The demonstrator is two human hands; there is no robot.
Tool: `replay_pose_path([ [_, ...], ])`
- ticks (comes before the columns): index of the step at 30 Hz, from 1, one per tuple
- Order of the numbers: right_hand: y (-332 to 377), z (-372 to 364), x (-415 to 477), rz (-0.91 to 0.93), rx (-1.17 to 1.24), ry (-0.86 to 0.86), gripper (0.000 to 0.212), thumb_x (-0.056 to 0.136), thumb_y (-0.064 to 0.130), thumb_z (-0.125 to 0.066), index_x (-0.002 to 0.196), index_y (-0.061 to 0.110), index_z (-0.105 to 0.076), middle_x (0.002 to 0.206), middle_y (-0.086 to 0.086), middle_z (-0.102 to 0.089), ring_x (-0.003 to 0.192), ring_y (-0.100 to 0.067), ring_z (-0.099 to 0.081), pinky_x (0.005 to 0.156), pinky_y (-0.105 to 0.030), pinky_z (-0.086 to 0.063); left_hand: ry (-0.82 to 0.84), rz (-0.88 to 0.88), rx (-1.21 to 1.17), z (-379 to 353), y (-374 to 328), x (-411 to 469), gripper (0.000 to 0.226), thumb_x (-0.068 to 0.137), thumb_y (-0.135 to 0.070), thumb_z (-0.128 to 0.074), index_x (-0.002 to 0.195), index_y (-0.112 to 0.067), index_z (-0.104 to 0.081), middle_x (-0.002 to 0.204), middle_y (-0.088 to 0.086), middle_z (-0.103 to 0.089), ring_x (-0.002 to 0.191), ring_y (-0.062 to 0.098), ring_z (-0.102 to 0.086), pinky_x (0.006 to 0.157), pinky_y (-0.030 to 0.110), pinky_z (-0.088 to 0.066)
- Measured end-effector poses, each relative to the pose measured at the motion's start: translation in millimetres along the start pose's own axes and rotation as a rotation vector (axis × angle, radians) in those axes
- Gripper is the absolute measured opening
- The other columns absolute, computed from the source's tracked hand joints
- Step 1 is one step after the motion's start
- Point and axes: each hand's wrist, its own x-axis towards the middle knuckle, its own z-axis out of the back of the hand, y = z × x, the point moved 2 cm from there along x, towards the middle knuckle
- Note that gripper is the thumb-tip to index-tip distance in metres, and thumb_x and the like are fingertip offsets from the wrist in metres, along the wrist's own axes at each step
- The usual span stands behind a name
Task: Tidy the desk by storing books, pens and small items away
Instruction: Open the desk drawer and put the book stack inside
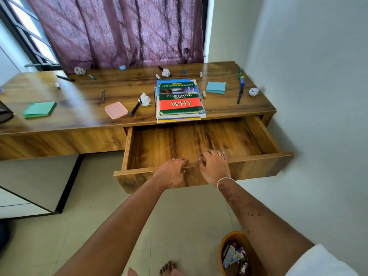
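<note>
The desk drawer (264, 162) stands pulled far out and its wooden floor is bare. My left hand (172, 172) and my right hand (214, 166) both grip the top edge of the drawer front, side by side, fingers curled over the rim. On the desk (79, 124) just behind the drawer lies a stack of books (179, 99), topped by a green and red "WHY" book. Pens, markers (135, 108), crumpled paper balls (145, 99), a pink case (116, 110), blue sticky notes (216, 87) and a green pad (39, 109) are scattered over the desktop.
A brown waste bin (237, 253) with wrappers stands on the floor by my right arm. The wall runs close along the right. A purple curtain (119, 30) hangs behind the desk. A white cabinet (29, 186) sits under the desk's left side.
</note>
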Motion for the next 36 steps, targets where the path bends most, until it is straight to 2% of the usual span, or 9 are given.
replay_pose_path([
  [5, 11, 18, 20, 0.074, 0.034, -0.035, 0.039, 0.097, 0.032, -0.049, 0.134, 0.022, -0.05, 0.144, 0.001, -0.047, 0.139, -0.021, -0.034, 0.119, -0.042, -0.019, -0.139, 0.019, -0.062, 21, -6, 2, 0.052, 0.097, -0.017, -0.053, 0.146, -0.023, -0.039, 0.156, -0.004, -0.033, 0.141, 0.018, -0.035, 0.111, 0.034, -0.038],
  [12, 19, 29, 68, 0.095, 0.11, -0.083, 0.045, 0.094, 0.028, -0.053, 0.138, 0.023, -0.046, 0.15, 0.002, -0.04, 0.141, -0.018, -0.03, 0.119, -0.039, -0.024, -0.294, 0.065, -0.268, 61, 3, 36, 0.053, 0.096, -0.02, -0.055, 0.146, -0.023, -0.038, 0.155, -0.005, -0.033, 0.144, 0.015, -0.03, 0.115, 0.036, -0.033],
  [19, 16, 32, 143, -0.039, 0.277, -0.129, 0.044, 0.095, 0.026, -0.054, 0.137, 0.016, -0.046, 0.145, -0.003, -0.043, 0.137, -0.023, -0.035, 0.113, -0.036, -0.031, -0.362, 0.113, -0.425, 97, 29, 94, 0.053, 0.094, -0.018, -0.058, 0.144, -0.02, -0.038, 0.146, 0.001, -0.043, 0.133, 0.018, -0.043, 0.104, 0.03, -0.04],
  [23, 15, 28, 193, -0.196, 0.394, -0.121, 0.037, 0.095, 0.03, -0.053, 0.127, 0.012, -0.048, 0.13, -0.009, -0.053, 0.125, -0.03, -0.045, 0.104, -0.041, -0.039, -0.408, 0.167, -0.45, 117, 49, 132, 0.055, 0.093, -0.024, -0.059, 0.143, -0.019, -0.038, 0.141, 0.003, -0.049, 0.134, 0.022, -0.041, 0.112, 0.043, -0.037],
  [25, 15, 25, 215, -0.288, 0.437, -0.102, 0.038, 0.095, 0.034, -0.053, 0.125, 0.012, -0.048, 0.127, -0.01, -0.055, 0.121, -0.032, -0.049, 0.101, -0.041, -0.04, -0.388, 0.229, -0.473, 126, 57, 149, 0.053, 0.093, -0.031, -0.06, 0.14, -0.018, -0.041, 0.138, 0.005, -0.051, 0.133, 0.025, -0.042, 0.113, 0.048, -0.033],
  [27, 16, 22, 233, -0.366, 0.491, -0.062, 0.042, 0.094, 0.041, -0.054, 0.124, 0.012, -0.049, 0.126, -0.01, -0.057, 0.119, -0.033, -0.051, 0.1, -0.042, -0.042, -0.335, 0.283, -0.569, 129, 65, 168, 0.049, 0.091, -0.036, -0.061, 0.133, -0.017, -0.045, 0.134, 0.006, -0.053, 0.129, 0.026, -0.046, 0.11, 0.048, -0.037],
  [31, 15, 17, 256, -0.427, 0.455, 0.004, 0.05, 0.087, 0.054, -0.057, 0.115, 0.013, -0.054, 0.119, -0.009, -0.061, 0.112, -0.032, -0.053, 0.095, -0.041, -0.044, -0.216, 0.396, -0.815, 122, 81, 204, 0.065, 0.074, -0.048, -0.068, 0.126, -0.017, -0.044, 0.127, 0.004, -0.058, 0.123, 0.027, -0.052, 0.105, 0.048, -0.044],
  [33, 13, 19, 260, -0.401, 0.371, 0.032, 0.059, 0.08, 0.061, -0.062, 0.113, 0.012, -0.055, 0.116, -0.008, -0.062, 0.109, -0.03, -0.056, 0.092, -0.038, -0.046, -0.205, 0.453, -0.94, 126, 84, 215, 0.064, 0.07, -0.043, -0.072, 0.122, -0.017, -0.045, 0.123, 0.006, -0.06, 0.118, 0.028, -0.055, 0.103, 0.049, -0.045],
  [36, 18, 32, 263, -0.34, 0.293, 0.142, 0.056, 0.079, 0.058, -0.068, 0.11, 0.011, -0.059, 0.109, -0.005, -0.065, 0.105, -0.026, -0.061, 0.084, -0.03, -0.045, -0.147, 0.508, -1.166, 138, 87, 228, 0.049, 0.078, -0.016, -0.074, 0.118, -0.008, -0.048, 0.119, 0.012, -0.062, 0.109, 0.032, -0.061, 0.097, 0.051, -0.05],
])
